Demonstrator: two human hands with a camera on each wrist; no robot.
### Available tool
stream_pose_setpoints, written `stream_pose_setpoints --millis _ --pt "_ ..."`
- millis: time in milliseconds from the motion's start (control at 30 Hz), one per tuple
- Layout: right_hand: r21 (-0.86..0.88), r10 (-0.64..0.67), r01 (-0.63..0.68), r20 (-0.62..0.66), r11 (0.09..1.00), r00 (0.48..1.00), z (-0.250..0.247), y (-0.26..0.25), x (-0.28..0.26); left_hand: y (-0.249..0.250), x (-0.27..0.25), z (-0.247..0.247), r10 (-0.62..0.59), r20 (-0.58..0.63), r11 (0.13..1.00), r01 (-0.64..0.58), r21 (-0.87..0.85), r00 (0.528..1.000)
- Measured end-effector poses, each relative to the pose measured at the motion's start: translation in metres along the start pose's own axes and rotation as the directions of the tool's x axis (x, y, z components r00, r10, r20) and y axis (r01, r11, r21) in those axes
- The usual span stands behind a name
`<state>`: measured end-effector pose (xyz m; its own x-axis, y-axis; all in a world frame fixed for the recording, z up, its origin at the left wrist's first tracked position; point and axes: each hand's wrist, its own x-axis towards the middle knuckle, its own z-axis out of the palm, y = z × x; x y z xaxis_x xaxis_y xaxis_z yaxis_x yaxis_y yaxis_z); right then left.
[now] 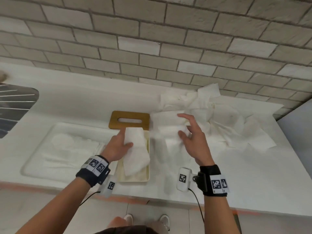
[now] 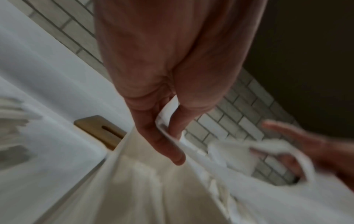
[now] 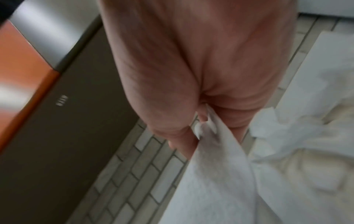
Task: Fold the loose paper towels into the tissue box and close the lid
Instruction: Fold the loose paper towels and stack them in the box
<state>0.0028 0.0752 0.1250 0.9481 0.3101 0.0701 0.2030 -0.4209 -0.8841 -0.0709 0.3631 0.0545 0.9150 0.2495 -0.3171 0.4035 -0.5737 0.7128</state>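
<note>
The cream tissue box [image 1: 145, 178] stands open on the white counter, and its wooden slotted lid [image 1: 129, 122] lies flat just behind it. My left hand [image 1: 126, 139] pinches a folded paper towel [image 1: 136, 149] that hangs over and into the box; the left wrist view shows that paper towel [image 2: 164, 127] between thumb and fingers. My right hand [image 1: 183, 124], to the right of the box, pinches another paper towel [image 1: 167, 122], blurred by motion; in the right wrist view this paper towel [image 3: 210, 151] runs down from the fingers. A heap of loose paper towels [image 1: 228, 119] lies at the back right.
A shallow white tray [image 1: 33, 154] with white material on it lies left of the box. A metal sink [image 1: 15, 107] is at the far left. A brick wall [image 1: 152, 48] backs the counter. The counter's front edge [image 1: 152, 198] is near my body.
</note>
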Motion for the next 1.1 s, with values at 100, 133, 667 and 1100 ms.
stream_pose_setpoints --millis 100,133,667,1100 --pt "0.151 -0.065 0.07 -0.034 0.986 0.997 0.025 -0.037 -0.005 -0.01 0.015 0.016 -0.002 0.138 0.994 -0.013 0.105 0.99" --pt "0.219 -0.054 0.064 -0.05 0.974 0.997 0.031 -0.047 -0.007 -0.01 0.019 0.02 0.009 0.162 0.992 -0.029 0.123 0.987" --pt "-0.319 0.379 -0.304 0.205 0.898 0.903 0.191 0.009 -0.036 -0.039 -0.018 -0.031 0.174 -0.155 0.976 -0.148 0.162 0.972" --pt "-0.384 0.217 -0.344 -0.336 0.857 0.917 0.055 0.067 -0.03 -0.022 -0.039 0.017 0.263 -0.177 0.939 -0.209 0.275 0.948"
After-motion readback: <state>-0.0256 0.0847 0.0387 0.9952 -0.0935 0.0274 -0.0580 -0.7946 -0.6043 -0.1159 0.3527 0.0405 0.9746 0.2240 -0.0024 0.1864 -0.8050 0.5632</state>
